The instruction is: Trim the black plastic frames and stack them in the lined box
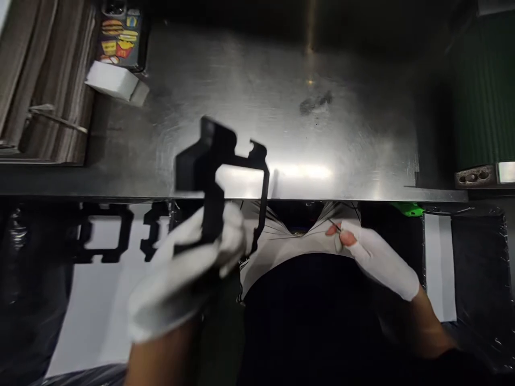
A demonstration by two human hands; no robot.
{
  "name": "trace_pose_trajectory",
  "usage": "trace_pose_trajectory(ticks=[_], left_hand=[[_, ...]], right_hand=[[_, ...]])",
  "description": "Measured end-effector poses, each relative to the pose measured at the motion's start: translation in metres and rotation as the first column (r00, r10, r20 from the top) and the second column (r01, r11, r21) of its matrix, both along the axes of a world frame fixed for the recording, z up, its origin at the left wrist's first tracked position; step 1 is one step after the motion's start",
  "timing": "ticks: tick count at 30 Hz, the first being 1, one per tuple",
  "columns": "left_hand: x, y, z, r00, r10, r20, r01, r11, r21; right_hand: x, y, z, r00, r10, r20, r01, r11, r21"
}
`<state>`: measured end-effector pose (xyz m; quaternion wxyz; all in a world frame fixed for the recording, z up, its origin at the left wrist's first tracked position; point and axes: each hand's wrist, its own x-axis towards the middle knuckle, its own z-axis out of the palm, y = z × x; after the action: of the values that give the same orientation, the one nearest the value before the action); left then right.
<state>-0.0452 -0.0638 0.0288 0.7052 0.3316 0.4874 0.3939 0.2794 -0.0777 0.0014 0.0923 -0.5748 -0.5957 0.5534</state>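
Observation:
My left hand (189, 279), in a white glove and blurred by motion, grips a black frame-shaped part (213, 198). This part has a rectangular opening and small tabs, and it is raised in front of the table edge. Over my lap, my right hand (374, 257) pinches a thin dark pointed tool (335, 225) between thumb and finger; its exact kind is too small to tell. The right glove leaves those fingertips bare. Similar black frames (126, 233) lie on a white sheet (96, 305) to the left of my left hand.
A metal table (241, 91) spans the front. Stacked cardboard (52, 80), a phone in a food-patterned case (120, 40) and a small white block (115, 80) are at its left. A ribbed green object (483, 102) stands right. Below the edge are a bright green item (408, 208) and a white strip (440, 268).

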Motion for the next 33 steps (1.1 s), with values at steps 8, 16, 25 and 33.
trace_pose_trajectory(ticks=[8, 16, 25, 33], left_hand=[[0.046, 0.096, -0.005, 0.998, -0.043, 0.042, 0.042, 0.999, 0.021], [0.050, 0.090, 0.000, 0.987, -0.158, -0.041, 0.160, 0.987, 0.034], [0.062, 0.088, 0.005, 0.967, -0.206, -0.147, 0.218, 0.973, 0.071], [0.067, 0.086, 0.008, 0.968, -0.185, -0.166, 0.197, 0.978, 0.060]], right_hand=[[-0.037, 0.085, 0.002, 0.936, -0.045, 0.348, -0.083, 0.935, 0.345], [-0.082, 0.082, -0.018, 0.694, 0.206, 0.690, -0.589, 0.714, 0.379], [-0.075, 0.095, -0.012, 0.712, 0.178, 0.679, -0.524, 0.778, 0.346], [-0.065, 0.104, -0.008, 0.734, 0.040, 0.678, -0.415, 0.816, 0.403]])
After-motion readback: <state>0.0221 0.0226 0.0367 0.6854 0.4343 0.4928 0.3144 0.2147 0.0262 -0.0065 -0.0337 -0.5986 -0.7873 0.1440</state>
